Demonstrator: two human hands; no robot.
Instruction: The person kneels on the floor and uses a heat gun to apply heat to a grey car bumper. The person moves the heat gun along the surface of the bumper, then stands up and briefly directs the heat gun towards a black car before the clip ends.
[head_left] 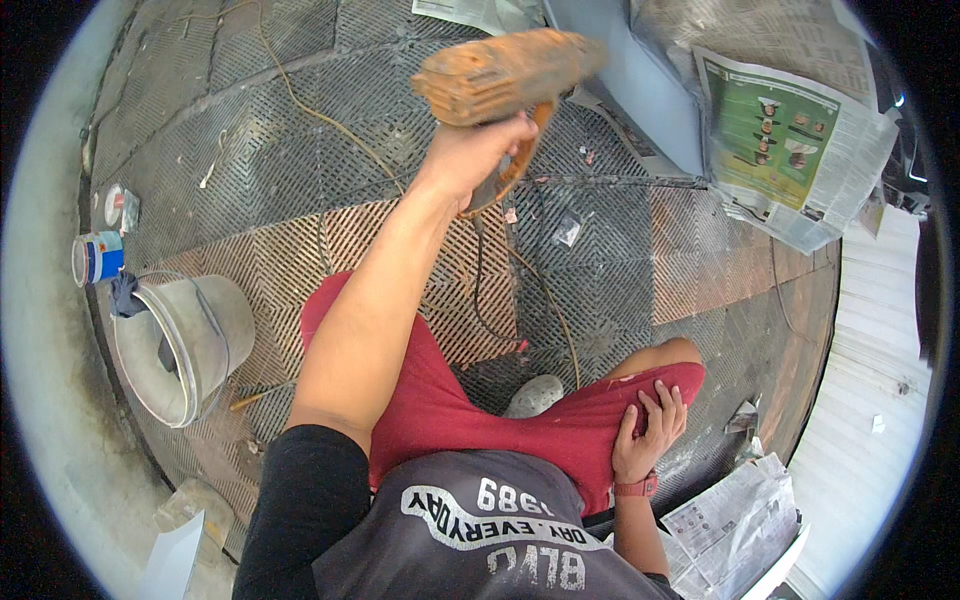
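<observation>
My left hand [474, 152] is wrapped round the handle of a worn orange heat gun [505, 76], held out at arm's length. Its nose points right, toward a smooth grey-blue panel [655, 90], and its front end is slightly blurred. From below the handle a dark cord [478, 270] hangs to the floor. My right hand [652, 432] lies with fingers spread on my right thigh, near the knee, holding nothing. Newspaper [800, 140] with a green printed page covers the area beside the panel.
At the left stand a whitish bucket [225, 325] with a dark cloth [125, 298] on its rim, and a blue tin [104, 258]. A yellowish cord [335, 120] crosses the ribbed floor mats [270, 240]. More newspaper [735, 515] lies at lower right, near a white corrugated surface [870, 350].
</observation>
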